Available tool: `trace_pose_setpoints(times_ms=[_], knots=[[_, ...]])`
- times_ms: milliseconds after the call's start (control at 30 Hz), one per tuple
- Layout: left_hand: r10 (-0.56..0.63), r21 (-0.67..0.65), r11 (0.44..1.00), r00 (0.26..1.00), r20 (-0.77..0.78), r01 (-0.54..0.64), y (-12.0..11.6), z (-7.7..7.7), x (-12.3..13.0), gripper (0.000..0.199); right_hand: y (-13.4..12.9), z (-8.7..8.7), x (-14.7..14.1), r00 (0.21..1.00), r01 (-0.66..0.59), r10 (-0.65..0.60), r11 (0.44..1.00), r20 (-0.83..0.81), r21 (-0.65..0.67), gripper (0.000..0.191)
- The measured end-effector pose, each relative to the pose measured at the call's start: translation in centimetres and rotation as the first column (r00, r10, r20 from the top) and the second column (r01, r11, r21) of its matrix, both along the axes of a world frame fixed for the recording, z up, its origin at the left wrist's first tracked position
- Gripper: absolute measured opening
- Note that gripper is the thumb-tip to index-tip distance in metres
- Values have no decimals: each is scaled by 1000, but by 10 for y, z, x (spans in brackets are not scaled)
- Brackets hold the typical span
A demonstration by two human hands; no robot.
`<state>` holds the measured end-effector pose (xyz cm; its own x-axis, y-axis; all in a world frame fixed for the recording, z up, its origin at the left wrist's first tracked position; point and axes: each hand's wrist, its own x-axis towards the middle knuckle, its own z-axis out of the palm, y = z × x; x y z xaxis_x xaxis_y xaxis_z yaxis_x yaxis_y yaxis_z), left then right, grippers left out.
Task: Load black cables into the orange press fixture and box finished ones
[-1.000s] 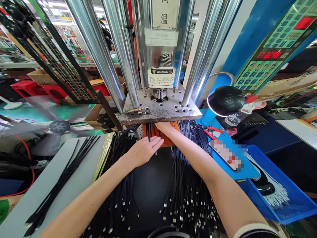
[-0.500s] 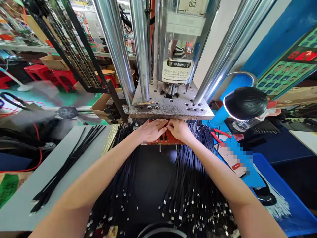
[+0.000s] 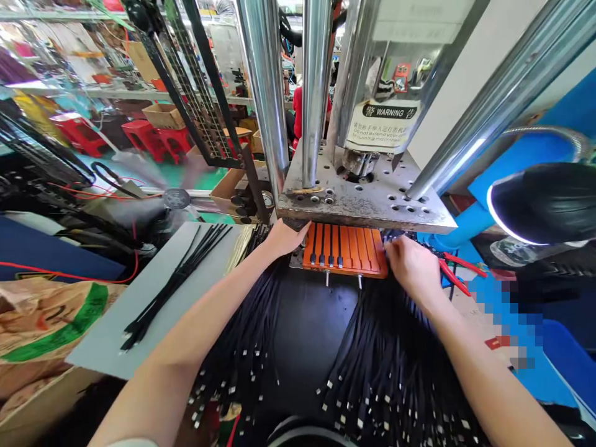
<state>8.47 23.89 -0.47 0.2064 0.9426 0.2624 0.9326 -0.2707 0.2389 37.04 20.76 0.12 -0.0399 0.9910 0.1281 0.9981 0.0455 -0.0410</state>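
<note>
An orange slotted block (image 3: 361, 251) sits under the machine's steel plate (image 3: 367, 205), and black USB cables (image 3: 331, 245) lie in several of its left-hand slots. At the block's left edge is my left hand (image 3: 285, 241); its thumb shows, but the plate hides the other fingers. My right hand (image 3: 414, 267) is just off the block's right edge, at the upper end of a thick bundle of black cables (image 3: 367, 347). Its fingers are curled together, and what they pinch is too small to make out. Another bundle of black cables (image 3: 249, 316) hangs below my left forearm.
Steel columns (image 3: 316, 93) and a clear guard with a warning label (image 3: 384, 127) rise above the plate. Several cables (image 3: 177, 285) lie on a grey board (image 3: 112, 338) at left. Red-handled pliers (image 3: 454, 276) and a black lamp (image 3: 549, 202) are at right. A fan (image 3: 177, 198) spins behind.
My hands have moved apart from the middle of the orange block to its two sides, uncovering the cables in its slots. The camera view has shifted left.
</note>
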Motion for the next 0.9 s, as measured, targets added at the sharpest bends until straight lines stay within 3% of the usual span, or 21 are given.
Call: trace_pose_setpoints(times_ms=[100,200,300,433,500,600,700,767,833,900], knots=[[146,-128,975,961,-233,-180,-42,-9,-23,35,-18,-20,26,984,72,-37,977,175,-203,41],[129,-286,927,923,-363,-242,-62,-15,-32,27,-21,-34,28,995,14,17,948,95,-317,31],[106,-312,927,943,-315,-208,-62,-13,-38,25,-22,-34,28,997,7,-28,966,-75,-259,29],[91,-277,948,969,-231,-155,-63,9,-41,25,-36,-20,33,972,85,-98,994,-212,-67,34],[56,-210,973,984,-170,-91,-71,26,-37,22,-45,-14,31,926,81,-77,997,-371,-3,33],[-119,-142,983,993,17,120,-86,52,-22,20,-56,-9,21,826,95,-54,994,-561,44,25],[-301,-89,939,921,248,331,-92,73,4,19,-65,1,8,836,108,1,980,-548,167,24],[-383,-50,906,863,329,421,-87,83,26,19,-73,12,-1,801,16,132,970,-584,241,22],[-469,-34,857,806,361,513,-80,92,49,21,-79,26,-11,673,-106,275,955,-687,279,24],[-542,-31,797,737,404,603,-73,102,69,22,-82,39,-22,500,-161,324,946,-803,281,28]])
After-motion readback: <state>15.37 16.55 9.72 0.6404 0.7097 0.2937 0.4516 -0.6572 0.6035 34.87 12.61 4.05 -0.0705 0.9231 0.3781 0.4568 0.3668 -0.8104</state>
